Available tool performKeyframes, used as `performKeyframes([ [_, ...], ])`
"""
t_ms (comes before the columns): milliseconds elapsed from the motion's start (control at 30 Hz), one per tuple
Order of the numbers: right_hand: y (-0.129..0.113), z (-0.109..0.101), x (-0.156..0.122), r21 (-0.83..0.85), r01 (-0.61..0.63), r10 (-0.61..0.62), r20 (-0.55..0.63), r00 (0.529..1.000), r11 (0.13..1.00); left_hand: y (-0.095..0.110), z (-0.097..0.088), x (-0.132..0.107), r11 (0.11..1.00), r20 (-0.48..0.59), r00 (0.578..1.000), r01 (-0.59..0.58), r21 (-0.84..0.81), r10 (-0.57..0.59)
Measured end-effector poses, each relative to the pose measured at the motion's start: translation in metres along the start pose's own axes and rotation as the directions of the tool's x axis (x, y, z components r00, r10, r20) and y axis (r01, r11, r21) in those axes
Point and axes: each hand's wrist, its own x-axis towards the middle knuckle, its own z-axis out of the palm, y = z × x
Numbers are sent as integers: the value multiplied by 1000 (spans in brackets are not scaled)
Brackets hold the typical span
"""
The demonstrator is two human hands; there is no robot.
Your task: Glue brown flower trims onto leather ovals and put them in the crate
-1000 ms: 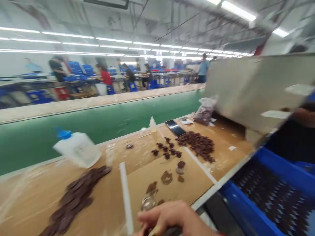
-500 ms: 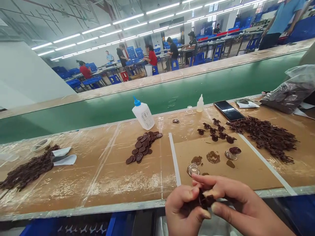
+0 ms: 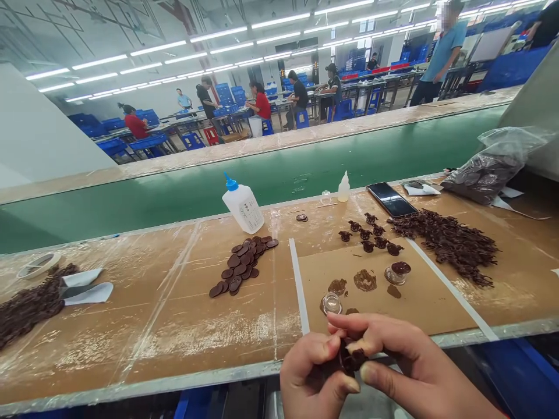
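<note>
There it is, a lumpy dark brown piece [image 3: 351, 358], knobbly and matte, pinched tight at the bench's front edge between the closed fingers of the left hand [image 3: 312, 372] and the right hand [image 3: 410, 355]! Just ahead, a clear round cup [image 3: 332, 303] sits on a brown cardboard sheet [image 3: 419, 305] smeared with dark patches. Further left, flat dark discs [image 3: 238, 266] overlap in a pile, near a white squeeze bottle with a blue cap [image 3: 243, 208].

And there they are, two bare hands [image 3: 318, 372], nails cut short, with a sliver of red [image 3: 505, 415] at the right wrist (too small to call)!
</note>
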Motion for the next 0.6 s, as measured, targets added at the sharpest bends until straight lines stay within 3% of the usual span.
performKeyframes([
  [400,-7,-4,-3,-40,-94,96,54,994,995,9,16,1,999,-82,997,-19,-28,16],
  [600,-5,-2,-1,-59,-58,61,52,997,997,6,10,-3,1000,-48,999,4,-18,-5],
])
